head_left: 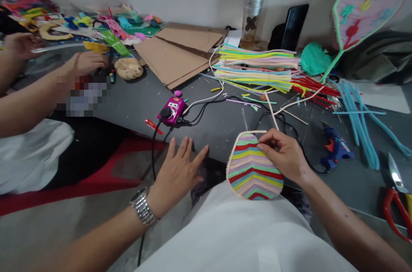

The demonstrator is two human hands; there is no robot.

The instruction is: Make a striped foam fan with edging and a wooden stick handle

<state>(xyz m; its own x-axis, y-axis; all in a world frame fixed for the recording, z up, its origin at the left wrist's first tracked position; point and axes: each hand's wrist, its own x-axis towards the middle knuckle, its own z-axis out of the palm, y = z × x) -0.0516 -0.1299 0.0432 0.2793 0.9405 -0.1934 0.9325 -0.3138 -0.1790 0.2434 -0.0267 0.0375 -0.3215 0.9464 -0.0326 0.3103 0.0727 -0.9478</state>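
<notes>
Our right hand (285, 152) pinches a rounded, multicoloured, chevron-striped fuzzy panel (252, 173); our left hand (176, 174) spreads, fingers apart, by the grey worktop (209, 124).

Runs in chevron stripes of red, yellow, lilac, mint and cream across the rounded, cream-edged chenille panel (254, 173). Shows magenta on the boxy plastic power socket (174, 111) left of the panel, blue and orange on the pistol-shaped plastic glue gun (337, 148) right of it. Shows mint-edged pink with yellow, teal and red motifs on the teardrop-shaped fan (364, 18) beyond and right of it.
</notes>
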